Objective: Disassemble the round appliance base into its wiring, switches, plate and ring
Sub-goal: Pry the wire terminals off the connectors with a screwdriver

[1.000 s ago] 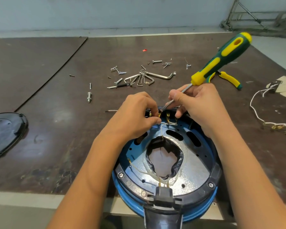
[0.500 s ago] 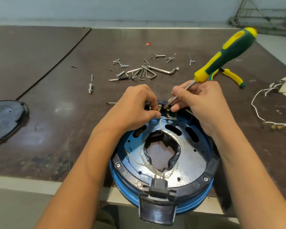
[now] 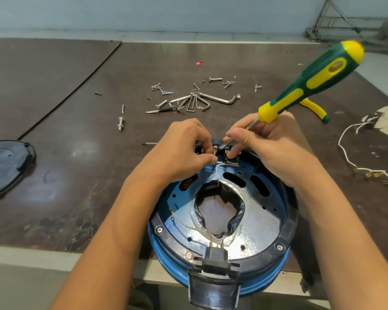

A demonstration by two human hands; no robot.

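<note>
The round appliance base [image 3: 288,229] lies open side up at the near edge of the brown table [image 3: 76,153], its blue outer ring [image 3: 164,258] hanging a little over the edge toward the person. Inside it I see a shiny metal plate [image 3: 261,227] with a ragged black-lined opening in the middle, and a black plug socket [image 3: 215,257] at the near rim. The left hand [image 3: 182,151] is curled at the far rim, thumb and forefinger pinching the end of a thin white wire [image 3: 217,173] right by the switch terminals [image 3: 227,155]. The right hand [image 3: 271,148] grips the metal shaft of a green and yellow screwdriver [image 3: 309,83], fingers wrapped around it, the tip down among those terminals and the handle sticking up to the right. Farther back on the table lie a bunch of hex keys [image 3: 197,101] and scattered screws [image 3: 164,91], with a bolt [image 3: 121,124] off to the left. Yellow-handled pliers [image 3: 315,109] lie behind the right hand, loose white wiring [image 3: 345,153] trails at the right, and a black cover [image 3: 7,162] rests at the far left.
</note>
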